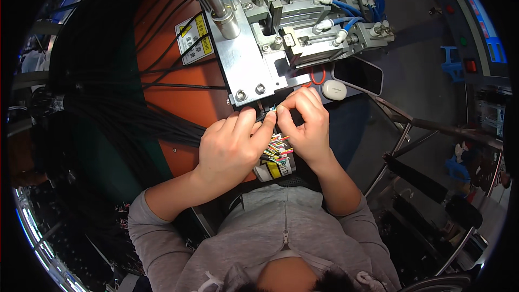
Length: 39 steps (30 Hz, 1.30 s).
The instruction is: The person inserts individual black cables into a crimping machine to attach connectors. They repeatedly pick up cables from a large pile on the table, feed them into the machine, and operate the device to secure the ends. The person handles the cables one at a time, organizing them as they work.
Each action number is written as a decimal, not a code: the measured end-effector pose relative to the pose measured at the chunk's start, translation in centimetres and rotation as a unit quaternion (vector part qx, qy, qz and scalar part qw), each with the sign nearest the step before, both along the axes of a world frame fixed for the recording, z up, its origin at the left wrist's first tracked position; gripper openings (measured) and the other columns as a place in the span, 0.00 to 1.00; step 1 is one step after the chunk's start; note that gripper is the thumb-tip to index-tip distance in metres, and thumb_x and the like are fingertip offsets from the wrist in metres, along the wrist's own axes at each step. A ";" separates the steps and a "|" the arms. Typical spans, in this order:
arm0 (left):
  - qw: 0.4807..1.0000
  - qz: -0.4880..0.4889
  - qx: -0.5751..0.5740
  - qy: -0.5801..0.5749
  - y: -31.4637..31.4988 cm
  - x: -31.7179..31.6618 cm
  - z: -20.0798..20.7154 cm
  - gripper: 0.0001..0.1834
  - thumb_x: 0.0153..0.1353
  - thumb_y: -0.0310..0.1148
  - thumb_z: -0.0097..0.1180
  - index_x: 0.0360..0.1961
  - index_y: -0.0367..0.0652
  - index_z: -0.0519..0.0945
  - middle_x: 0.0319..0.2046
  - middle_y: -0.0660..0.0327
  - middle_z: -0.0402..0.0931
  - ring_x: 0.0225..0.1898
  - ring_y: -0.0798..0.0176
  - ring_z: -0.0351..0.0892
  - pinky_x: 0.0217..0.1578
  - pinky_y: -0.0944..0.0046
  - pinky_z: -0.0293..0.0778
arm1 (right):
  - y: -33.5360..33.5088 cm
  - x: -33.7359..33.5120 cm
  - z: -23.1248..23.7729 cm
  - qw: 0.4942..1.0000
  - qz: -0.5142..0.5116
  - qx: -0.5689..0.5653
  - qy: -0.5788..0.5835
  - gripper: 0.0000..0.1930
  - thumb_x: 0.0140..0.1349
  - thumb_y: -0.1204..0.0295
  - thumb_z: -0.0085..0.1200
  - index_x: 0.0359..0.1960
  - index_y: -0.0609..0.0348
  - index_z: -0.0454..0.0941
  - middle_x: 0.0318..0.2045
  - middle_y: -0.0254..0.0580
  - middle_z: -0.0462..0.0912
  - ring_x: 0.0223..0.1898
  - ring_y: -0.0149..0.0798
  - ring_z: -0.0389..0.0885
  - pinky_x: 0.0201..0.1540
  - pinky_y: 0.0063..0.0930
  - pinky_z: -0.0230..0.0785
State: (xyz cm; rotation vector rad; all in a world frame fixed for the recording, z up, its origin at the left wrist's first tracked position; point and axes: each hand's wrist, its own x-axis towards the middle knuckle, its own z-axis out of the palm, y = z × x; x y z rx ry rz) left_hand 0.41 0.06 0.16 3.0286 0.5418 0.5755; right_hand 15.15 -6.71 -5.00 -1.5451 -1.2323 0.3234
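The fisheye rim darkens the corners, and a lit screen (481, 16) is cut by the curved edge at the upper right. Near the centre, the fingers hide most of the fine wire ends (273, 109) between them, so their number and exact shape are hard to make out; only a small pale and bluish bit shows. The left hand (230, 139) also covers the near end of the bundle of black cables (162, 121) that runs in from the left of the frame, so the cables' path beneath the palm cannot be followed.

The left hand, just left of centre, is mostly closed, with thumb and forefinger pinching the fine wire ends. The right hand (309, 124), right of centre, has its thumb and forefinger drawn together on the same spot, its other fingers curled; the two hands' fingertips nearly meet. Both sit just below the lower edge of a metal plate (243, 70) on the machine, whose upper parts are cut off at the top.

Below and between the hands, loose coloured wires (279, 150) fan out over a white and yellow label (275, 170), partly covering it.
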 end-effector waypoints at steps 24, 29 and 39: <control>0.998 -0.001 -0.021 -0.059 0.5 -1.5 -1.0 0.11 0.45 0.31 0.54 0.33 0.43 0.77 0.30 0.63 0.74 0.27 0.67 0.76 0.25 0.70 0.69 | -0.4 0.0 -0.3 0.998 -0.002 -0.028 0.054 0.04 0.50 0.82 0.56 0.24 0.64 0.73 0.24 0.39 0.77 0.29 0.33 0.74 0.35 0.25 0.67; 0.999 0.027 -0.008 -0.016 -0.6 -1.5 -0.6 0.04 0.45 0.30 0.54 0.22 0.43 0.72 0.24 0.62 0.69 0.25 0.66 0.74 0.24 0.69 0.69 | -0.8 0.7 -1.4 0.975 0.010 -0.077 0.207 0.03 0.56 0.80 0.54 0.26 0.64 0.74 0.25 0.32 0.75 0.30 0.24 0.70 0.38 0.19 0.64; 0.999 0.011 -0.024 -0.028 0.2 -2.2 -0.6 0.12 0.47 0.30 0.53 0.34 0.37 0.74 0.24 0.61 0.69 0.23 0.67 0.73 0.23 0.70 0.68 | -1.2 0.7 -1.1 0.986 -0.025 0.048 0.155 0.04 0.55 0.84 0.55 0.32 0.66 0.78 0.32 0.39 0.77 0.35 0.31 0.74 0.42 0.23 0.67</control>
